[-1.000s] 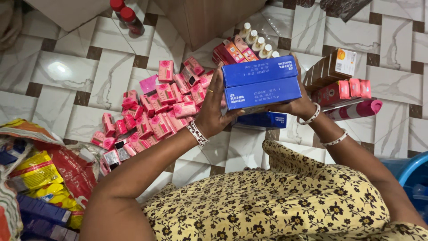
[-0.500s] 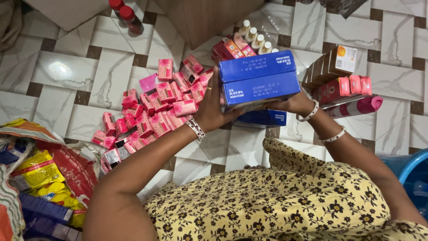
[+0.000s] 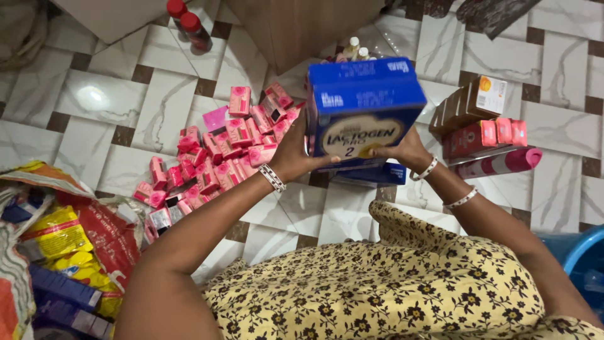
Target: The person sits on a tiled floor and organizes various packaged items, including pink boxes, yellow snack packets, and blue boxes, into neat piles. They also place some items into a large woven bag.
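You hold the blue box stack [image 3: 363, 107] above the floor w/ both palms: left hand [image 3: 294, 153] and right hand [image 3: 402, 150] pressed flat on its sides, fingers unwrapped. Tilted stack may slip onto pink cartons [image 3: 220, 151] below.

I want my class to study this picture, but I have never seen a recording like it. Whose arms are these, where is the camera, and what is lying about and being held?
The camera sits on a person's head and looks down, so the arms are the wearer's own. The left hand and right hand grip a stack of blue boxes from either side, above a tiled floor. On the floor lie a heap of small pink boxes, another blue box under the held ones, orange and red cartons, and two red-capped bottles. Bags of packets lie on the left.
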